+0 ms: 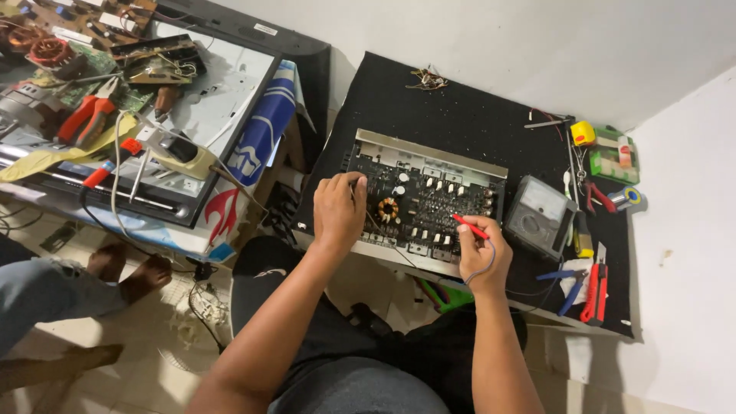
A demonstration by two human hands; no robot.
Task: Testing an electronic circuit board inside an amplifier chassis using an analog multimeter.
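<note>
An open black circuit board [429, 195] in a metal chassis lies on a low black table [460, 107]. My left hand [339, 208] rests on the board's left side, fingers curled around a thin black probe touching the board near a copper coil [388, 208]. My right hand [483, 249] hovers at the board's right front edge, pinching a red test probe [469, 226] whose tip points onto the board. A grey lead loops below that hand. A grey analogue multimeter [540, 215] sits just right of the board.
Red and blue pliers [584, 282], small cutters [599, 198], yellow tape and small boxes lie along the table's right edge by the white wall. At left, an opened flat device [138, 123] carries circuit boards, orange pliers and screwdrivers. Another person's bare feet [126, 272] rest on the floor.
</note>
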